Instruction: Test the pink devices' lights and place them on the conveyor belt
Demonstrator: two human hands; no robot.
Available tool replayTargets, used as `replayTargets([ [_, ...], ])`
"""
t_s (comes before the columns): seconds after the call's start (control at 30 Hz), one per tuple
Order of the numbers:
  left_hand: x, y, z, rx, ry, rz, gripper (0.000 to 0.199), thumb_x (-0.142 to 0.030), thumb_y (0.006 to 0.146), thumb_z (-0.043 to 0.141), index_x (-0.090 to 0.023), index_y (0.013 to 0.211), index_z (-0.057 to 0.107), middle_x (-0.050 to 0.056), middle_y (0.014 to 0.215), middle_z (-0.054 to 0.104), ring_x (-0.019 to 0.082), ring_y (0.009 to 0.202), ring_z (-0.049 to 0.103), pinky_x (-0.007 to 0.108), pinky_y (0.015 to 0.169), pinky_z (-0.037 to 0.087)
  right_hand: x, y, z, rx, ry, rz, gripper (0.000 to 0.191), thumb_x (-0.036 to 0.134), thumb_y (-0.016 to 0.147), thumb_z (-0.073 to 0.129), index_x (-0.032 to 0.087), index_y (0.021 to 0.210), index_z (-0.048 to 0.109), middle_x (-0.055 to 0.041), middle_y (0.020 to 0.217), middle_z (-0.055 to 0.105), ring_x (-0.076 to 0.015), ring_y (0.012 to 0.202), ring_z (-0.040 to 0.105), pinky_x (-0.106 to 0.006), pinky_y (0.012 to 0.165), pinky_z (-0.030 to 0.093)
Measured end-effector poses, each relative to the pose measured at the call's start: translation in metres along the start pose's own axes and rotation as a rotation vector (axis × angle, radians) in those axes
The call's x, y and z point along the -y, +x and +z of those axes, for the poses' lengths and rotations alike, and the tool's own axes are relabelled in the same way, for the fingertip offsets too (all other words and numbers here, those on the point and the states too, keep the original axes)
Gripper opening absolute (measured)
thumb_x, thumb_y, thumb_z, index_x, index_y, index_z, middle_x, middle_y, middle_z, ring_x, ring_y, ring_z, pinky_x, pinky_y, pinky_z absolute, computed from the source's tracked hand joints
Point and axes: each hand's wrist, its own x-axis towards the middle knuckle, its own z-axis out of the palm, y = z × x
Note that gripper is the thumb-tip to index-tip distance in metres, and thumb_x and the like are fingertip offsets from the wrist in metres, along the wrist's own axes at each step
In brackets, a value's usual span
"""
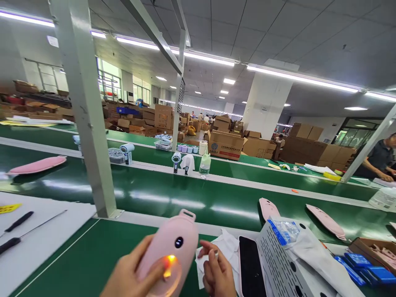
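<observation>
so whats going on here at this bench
A person at a green workbench holds a pink handheld device in the left hand, thumb on a spot glowing orange. The right hand pinches something small beside it, too small to identify, over a white cloth. More pink devices lie on the green conveyor belt behind, and another person works at far right.

Blue round logo with unreadable print on the cardboard box [225, 145] at frame centre, small illegible sign on the white pillar [265, 108], no text readable anywhere
</observation>
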Motion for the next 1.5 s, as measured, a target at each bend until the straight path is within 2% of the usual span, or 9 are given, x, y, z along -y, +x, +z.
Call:
replayTargets([
  [0.1, 0.001, 0.010, 0.014, 0.223, -0.080, 0.017, 0.041, -0.052, 0.071, 0.057, -0.022, 0.099, 0.059, -0.003, 0.081, 0.070, 0.018, 0.072, 0.063, 0.021, 0.065, 0.048, 0.013, 0.001, -0.006, 0.044, 0.065, 0.067, 0.063, 0.059, 0.060, 0.077, 0.016, 0.104, 0.063, 0.0140, 0.048, 0.028, -0.0004, 0.038, 0.010, -0.015, 0.035, 0.009],
  [0.3, 0.005, 0.013, 0.053, 0.303, -0.126, 0.062, 0.034, -0.047, 0.073, 0.057, -0.021, 0.095, 0.059, -0.001, 0.079, 0.069, 0.019, 0.070, 0.061, 0.023, 0.064, 0.044, 0.007, 0.014, -0.019, -0.003, -0.052, 0.117, 0.058, 0.056, 0.058, 0.080, 0.017, 0.095, 0.057, 0.0083, 0.057, 0.049, 0.0023, 0.036, 0.014, -0.014, 0.035, 0.007],
  [0.5, 0.028, 0.021, 0.044, 0.315, -0.235, 0.130, 0.041, -0.055, 0.077, 0.053, -0.020, 0.097, 0.062, 0.004, 0.097, 0.071, 0.020, 0.085, 0.065, 0.024, 0.076, 0.049, 0.000, 0.016, -0.023, -0.090, 0.053, 0.156, 0.054, 0.048, 0.054, 0.084, 0.019, 0.089, 0.056, 0.0169, 0.040, 0.026, 0.0015, 0.037, 0.004, -0.012, 0.034, 0.004],
  [0.77, 0.051, 0.042, 0.030, 0.067, -0.249, -0.011, 0.030, -0.047, 0.083, 0.052, -0.019, 0.075, 0.060, -0.001, 0.063, 0.061, 0.014, 0.060, 0.059, 0.022, 0.061, 0.047, 0.007, 0.015, -0.029, -0.154, 0.134, 0.180, 0.054, 0.043, 0.053, 0.087, 0.017, 0.092, 0.059, 0.0153, 0.036, 0.035, 0.0023, 0.034, 0.007, -0.010, 0.033, 0.006],
  [0.9, 0.054, 0.045, 0.037, 0.140, -0.194, -0.016, 0.030, -0.046, 0.082, 0.053, -0.018, 0.074, 0.062, -0.001, 0.061, 0.059, 0.013, 0.058, 0.056, 0.022, 0.059, 0.043, 0.018, 0.019, -0.043, -0.214, 0.255, 0.170, 0.049, 0.033, 0.049, 0.090, 0.018, 0.085, 0.060, 0.0108, 0.046, 0.049, 0.0035, 0.031, 0.016, -0.009, 0.031, 0.012],
  [1.07, 0.060, 0.044, 0.049, 0.315, -0.145, -0.027, 0.025, -0.038, 0.084, 0.050, -0.015, 0.081, 0.061, -0.003, 0.059, 0.053, 0.011, 0.052, 0.051, 0.023, 0.055, 0.040, 0.041, 0.024, -0.053, -0.370, 0.358, 0.129, 0.039, 0.022, 0.052, 0.088, 0.020, 0.071, 0.054, 0.0106, 0.051, 0.050, -0.0006, 0.030, 0.032, -0.011, 0.027, 0.025],
  [1.23, 0.061, 0.045, 0.050, 0.438, -0.076, -0.019, 0.016, -0.026, 0.083, 0.053, -0.014, 0.085, 0.064, -0.005, 0.058, 0.053, 0.011, 0.053, 0.050, 0.025, 0.057, 0.038, 0.059, 0.059, -0.056, -0.348, 0.284, 0.023, 0.033, 0.024, 0.061, 0.081, 0.020, 0.065, 0.049, 0.0133, 0.046, 0.040, -0.0007, 0.027, 0.027, -0.012, 0.024, 0.027],
  [1.4, 0.061, 0.047, 0.047, 0.454, -0.088, -0.039, 0.015, -0.025, 0.086, 0.053, -0.014, 0.088, 0.062, -0.005, 0.059, 0.053, 0.010, 0.052, 0.050, 0.025, 0.057, 0.040, 0.059, 0.121, -0.050, -0.336, 0.191, 0.021, 0.032, 0.024, 0.066, 0.077, 0.020, 0.064, 0.045, 0.0135, 0.047, 0.041, -0.0001, 0.024, 0.025, -0.013, 0.022, 0.024],
  [1.5, 0.063, 0.048, 0.048, 0.446, -0.110, -0.044, 0.013, -0.024, 0.086, 0.053, -0.014, 0.088, 0.061, -0.006, 0.058, 0.052, 0.009, 0.051, 0.050, 0.025, 0.056, 0.040, 0.053, 0.154, -0.043, -0.362, 0.167, 0.047, 0.028, 0.022, 0.079, 0.068, 0.018, 0.065, 0.044, 0.0133, 0.049, 0.042, 0.0008, 0.026, 0.021, -0.013, 0.023, 0.018],
])
